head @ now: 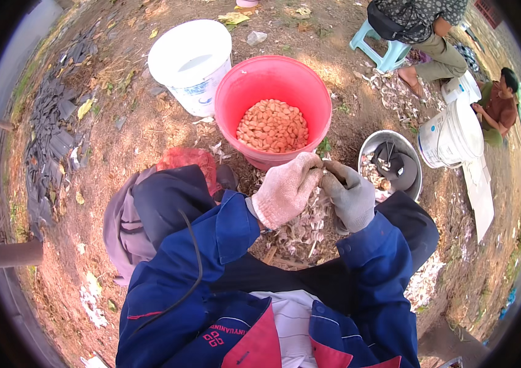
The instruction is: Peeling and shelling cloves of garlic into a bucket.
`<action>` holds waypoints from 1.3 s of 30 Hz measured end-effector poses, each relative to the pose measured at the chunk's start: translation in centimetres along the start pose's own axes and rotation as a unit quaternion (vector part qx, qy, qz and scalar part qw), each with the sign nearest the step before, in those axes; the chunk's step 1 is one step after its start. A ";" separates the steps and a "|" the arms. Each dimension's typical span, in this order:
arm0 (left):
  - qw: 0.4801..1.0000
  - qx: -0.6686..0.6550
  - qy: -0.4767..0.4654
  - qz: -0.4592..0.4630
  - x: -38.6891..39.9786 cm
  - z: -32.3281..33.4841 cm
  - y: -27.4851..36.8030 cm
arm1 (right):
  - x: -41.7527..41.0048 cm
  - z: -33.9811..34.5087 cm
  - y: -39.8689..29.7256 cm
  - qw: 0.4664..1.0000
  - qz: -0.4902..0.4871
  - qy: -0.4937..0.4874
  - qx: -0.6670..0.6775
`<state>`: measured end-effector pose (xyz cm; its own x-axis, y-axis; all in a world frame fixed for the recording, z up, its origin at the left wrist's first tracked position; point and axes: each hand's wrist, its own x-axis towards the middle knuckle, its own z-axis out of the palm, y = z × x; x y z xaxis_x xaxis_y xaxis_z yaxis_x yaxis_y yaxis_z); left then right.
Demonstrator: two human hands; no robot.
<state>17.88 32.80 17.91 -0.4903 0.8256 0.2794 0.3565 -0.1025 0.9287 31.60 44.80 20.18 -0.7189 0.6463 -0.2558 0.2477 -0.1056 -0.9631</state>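
My left hand [288, 191], in a pinkish knitted glove, meets my right hand [350, 195], in a grey-palmed glove, just in front of a red bucket [272, 158]. Their fingertips pinch together around a small pale bit, apparently a garlic clove [323, 170], mostly hidden by the fingers. Peeled garlic cloves [273, 126] cover the bucket's bottom, tinted orange by its walls. Below my hands, garlic skins [304, 232] are heaped on the ground between my legs. A metal basin [419, 177] beside my right knee holds unpeeled garlic [373, 175] and a dark cap [400, 168].
A white bucket [205, 94] with liquid stands behind the red one at left. Red mesh netting [191, 161] lies by my left knee. At right are a white pail [449, 138], a cardboard sheet [479, 198], a seated person [440, 50] on a blue stool [389, 57], and another person [502, 108].
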 end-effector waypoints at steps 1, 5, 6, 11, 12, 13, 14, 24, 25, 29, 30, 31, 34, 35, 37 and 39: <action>1.000 0.000 0.000 -0.001 0.0 -0.1 0.2 | -0.1 0.0 0.1 1.000 -0.011 0.007 -0.007; 1.000 -0.004 -0.019 -0.004 -0.3 -0.2 0.1 | 0.4 -0.5 0.4 0.999 0.040 -0.023 0.004; 1.000 -0.016 -0.017 -0.002 0.0 -0.2 0.5 | 0.5 -0.6 1.0 0.999 0.033 -0.025 0.027; 0.938 -0.244 -0.020 -0.245 0.9 0.1 2.2 | 0.6 -0.5 1.7 0.990 0.048 -0.014 0.132; 0.909 -0.302 0.001 -0.288 1.1 0.1 2.1 | 0.6 -0.2 1.7 0.984 0.043 -0.017 0.174; 0.909 -0.303 0.001 -0.286 1.2 0.2 2.0 | 0.6 -0.1 1.6 0.976 0.038 -0.019 0.215; 0.905 -0.319 0.019 -0.279 1.3 0.3 1.8 | 0.6 -0.1 1.5 0.976 0.037 -0.020 0.214; 0.891 -0.315 0.055 -0.322 1.9 -0.5 2.2 | 0.6 -0.8 1.2 0.954 0.016 -0.068 0.290; 0.891 -0.317 0.057 -0.321 1.9 -0.4 1.9 | 0.6 -0.8 1.3 0.952 0.012 -0.071 0.298; 0.899 -0.307 0.028 -0.312 1.9 -1.0 1.9 | 0.5 -0.7 1.5 0.963 -0.011 -0.052 0.266; 0.898 -0.291 0.003 -0.329 2.0 -1.4 2.3 | 0.5 -0.8 1.6 0.984 -0.071 -0.051 0.158; 0.898 -0.292 0.003 -0.330 1.9 -1.4 2.3 | 0.5 -0.9 1.8 0.989 -0.129 -0.050 0.048; 0.934 -0.250 0.001 -0.254 1.4 -1.0 2.4 | 0.6 -1.0 1.7 0.986 -0.037 -0.049 0.155; 0.981 -0.119 0.017 -0.150 1.3 -0.8 2.6 | 0.7 -1.0 1.6 0.986 -0.036 -0.048 0.155; 0.998 0.015 0.032 -0.042 1.0 -0.6 2.6 | 0.7 -0.6 1.5 0.983 -0.053 -0.045 0.168; 0.982 0.186 -0.001 0.007 0.8 -0.5 2.1 | 0.6 -0.4 1.3 0.977 -0.027 -0.049 0.206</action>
<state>17.84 32.97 20.17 -0.4822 0.8265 0.2903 0.6297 0.0966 0.7708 31.76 45.34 18.78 -0.7880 0.5854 -0.1908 -0.0605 -0.3820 -0.9222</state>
